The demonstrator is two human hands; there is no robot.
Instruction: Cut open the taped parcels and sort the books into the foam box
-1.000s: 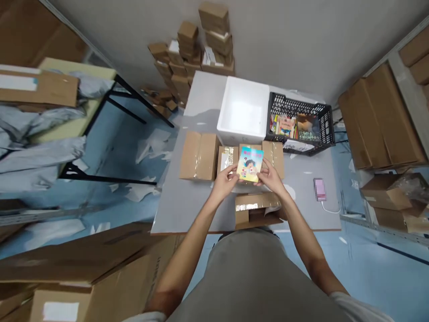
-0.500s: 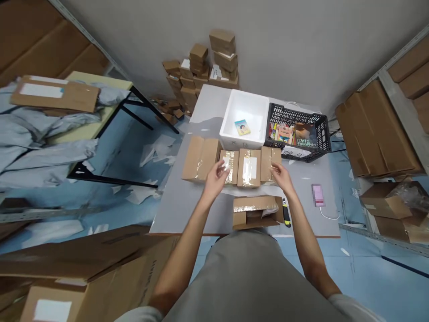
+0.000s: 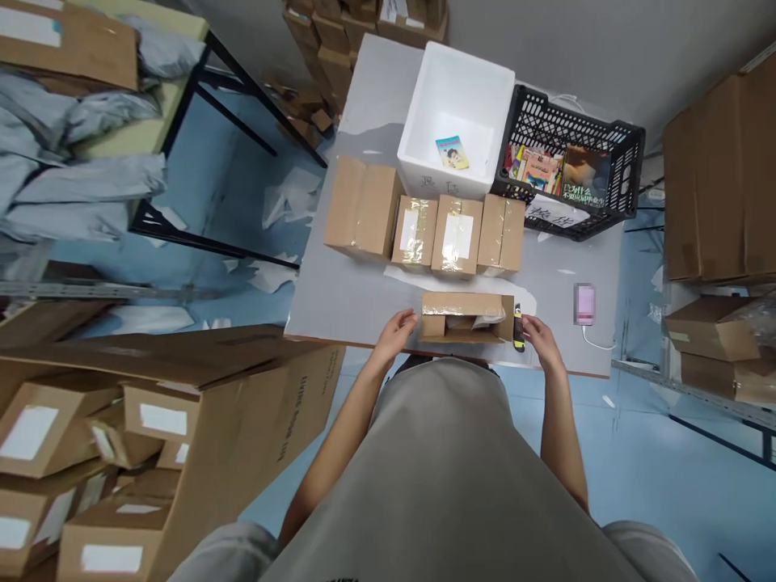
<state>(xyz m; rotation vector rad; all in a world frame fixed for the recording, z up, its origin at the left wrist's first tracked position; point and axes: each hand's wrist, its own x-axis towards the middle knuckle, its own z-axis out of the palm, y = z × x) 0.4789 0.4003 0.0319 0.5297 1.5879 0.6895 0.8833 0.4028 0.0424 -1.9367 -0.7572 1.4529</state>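
An opened cardboard box (image 3: 464, 304) stands at the table's front edge, something whitish showing inside. Just off its left end is my left hand (image 3: 397, 331), fingers loosely bent and apart, holding nothing. A black and yellow utility knife (image 3: 519, 328) lies beside the box's right end. My right hand (image 3: 541, 339) is right next to the knife, its fingertips close to the handle and not closed round it; whether they touch it I cannot tell. Behind the box, several taped cartons stand in a row, among them a labelled carton (image 3: 457, 237) and a larger carton (image 3: 365, 208) at the left.
A white foam bin (image 3: 418, 174) with a small book (image 3: 452, 152) sits behind the cartons. Right of it is a black crate (image 3: 630, 174) of books. A phone (image 3: 584, 304) on a cable lies at the right. A huge carton (image 3: 267, 420) full of parcels stands at lower left.
My hands have come back from the row of taped cartons to either side of the opened box, the right one beside the knife. The view has tilted downward.
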